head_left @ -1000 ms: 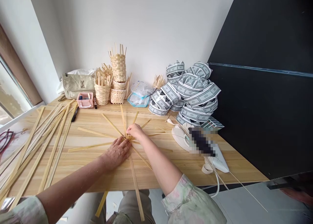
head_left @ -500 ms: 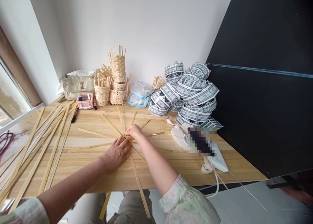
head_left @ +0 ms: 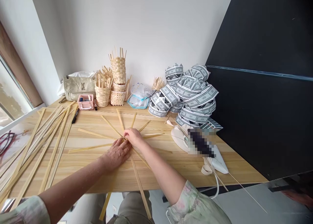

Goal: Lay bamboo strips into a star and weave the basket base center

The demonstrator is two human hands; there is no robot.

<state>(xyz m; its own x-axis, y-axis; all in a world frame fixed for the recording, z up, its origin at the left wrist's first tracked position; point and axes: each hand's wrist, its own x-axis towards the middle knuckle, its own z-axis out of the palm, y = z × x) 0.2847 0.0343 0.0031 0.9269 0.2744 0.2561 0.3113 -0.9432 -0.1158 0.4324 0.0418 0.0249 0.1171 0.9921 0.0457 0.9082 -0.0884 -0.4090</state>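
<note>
Flat bamboo strips (head_left: 94, 133) cross one another like spokes on the wooden table (head_left: 85, 168). Over the left side of their crossing, my left hand (head_left: 119, 153) lies flat with its fingers spread a little, pressing on the strips. Just above it, my right hand (head_left: 132, 136) is bent in a pinch at the centre. A thin pale strip (head_left: 154, 134) runs from the right hand toward a pale coil (head_left: 179, 137) at the right. The right fingertips and the very middle of the crossing are mostly hidden.
Loose long strips (head_left: 52, 144) and a black marker (head_left: 75, 115) lie at the left. Along the wall stand a beige bag (head_left: 79, 87), a pink box (head_left: 85, 102), woven baskets (head_left: 118, 70), a plastic bag (head_left: 140, 95) and patterned paper bands (head_left: 190, 87). A black panel (head_left: 256, 119) borders the right.
My right hand has shifted slightly left and down at the crossing, and its forearm has moved a little right. My left hand remains on the strips.
</note>
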